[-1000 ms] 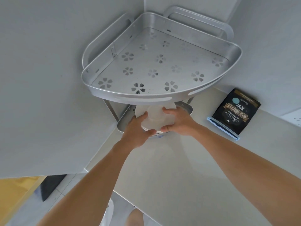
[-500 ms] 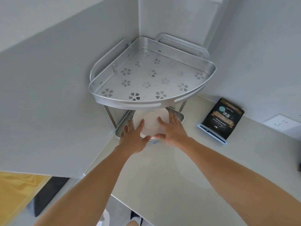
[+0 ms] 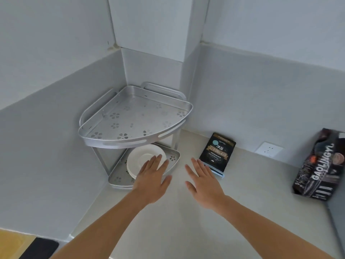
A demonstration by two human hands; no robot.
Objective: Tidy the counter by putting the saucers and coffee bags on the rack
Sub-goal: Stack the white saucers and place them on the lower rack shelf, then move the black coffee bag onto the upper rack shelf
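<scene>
A silver two-tier corner rack stands in the counter's corner. A stack of white saucers rests on its lower shelf; the top shelf is bare. My left hand hovers open just in front of the saucers, fingertips overlapping their rim. My right hand is open over the counter, right of the rack. A flat black coffee bag lies by the right wall, just beyond my right fingertips. A second, taller black coffee bag stands at the far right.
A white wall socket sits low on the right wall between the two bags. The pale counter ends at an edge at the lower left, with yellow floor and a dark mat below.
Both hands have let go of the saucers and drawn back from the lower shelf, fingers spread. My right hand moved right toward the flat bag. The view pulled back, showing the second bag.
</scene>
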